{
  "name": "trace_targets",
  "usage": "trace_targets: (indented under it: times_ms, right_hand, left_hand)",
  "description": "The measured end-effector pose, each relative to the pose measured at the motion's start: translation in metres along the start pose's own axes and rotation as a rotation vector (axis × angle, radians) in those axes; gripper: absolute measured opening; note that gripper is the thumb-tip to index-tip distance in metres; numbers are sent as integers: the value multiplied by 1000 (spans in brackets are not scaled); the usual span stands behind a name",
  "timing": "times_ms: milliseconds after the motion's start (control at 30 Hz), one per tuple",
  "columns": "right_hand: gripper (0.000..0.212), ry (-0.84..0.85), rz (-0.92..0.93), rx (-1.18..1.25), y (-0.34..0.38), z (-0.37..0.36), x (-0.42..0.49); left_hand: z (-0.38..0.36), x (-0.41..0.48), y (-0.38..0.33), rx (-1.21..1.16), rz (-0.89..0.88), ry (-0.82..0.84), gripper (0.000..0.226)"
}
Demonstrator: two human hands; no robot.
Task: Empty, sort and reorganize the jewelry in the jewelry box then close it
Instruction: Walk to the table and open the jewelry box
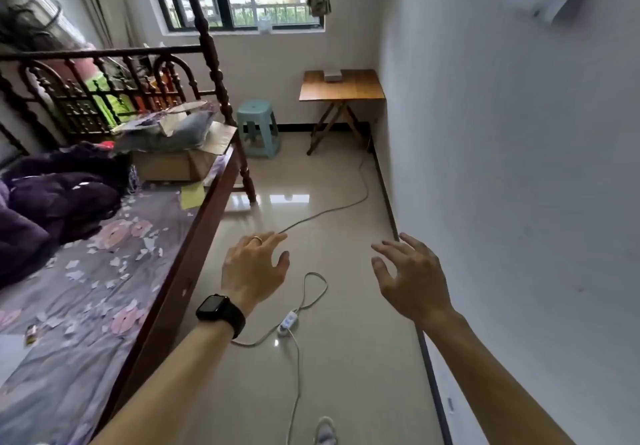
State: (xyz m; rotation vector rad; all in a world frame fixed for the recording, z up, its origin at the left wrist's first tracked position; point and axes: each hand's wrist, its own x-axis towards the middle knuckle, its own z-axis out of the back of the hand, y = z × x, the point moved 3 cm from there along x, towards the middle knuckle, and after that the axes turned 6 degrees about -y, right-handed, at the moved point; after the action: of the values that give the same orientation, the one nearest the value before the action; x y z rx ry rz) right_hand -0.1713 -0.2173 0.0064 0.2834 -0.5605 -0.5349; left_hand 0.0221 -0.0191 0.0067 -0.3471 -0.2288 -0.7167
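Observation:
A small pale box, probably the jewelry box (332, 75), sits shut at the back of a wooden folding table (360, 90) in the far corner by the right wall. It is small and blurred from here. Both my hands are stretched out in front of me over the floor, far from the table. My left hand (254, 267) has a ring and a black watch on the wrist; its fingers are loosely spread and hold nothing. My right hand (412, 278) is likewise relaxed and empty, close to the right wall.
A bed (104, 271) with a dark wooden frame and cluttered cover runs along the left. A teal plastic stool (258, 125) stands left of the table. A grey cable with a switch (288, 321) snakes across the tiled floor between me and the table.

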Motion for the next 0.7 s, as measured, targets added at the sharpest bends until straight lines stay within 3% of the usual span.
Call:
trace_targets:
  times_ms: [467,700]
  right_hand:
    - [37,106,-71,-81,-63,-99,204]
    - [47,121,-79,-43,-102,-159,324]
  left_hand:
    - [-80,224,24,-65,12,54,45]
    - [-142,355,30,-47,-7,51,43]
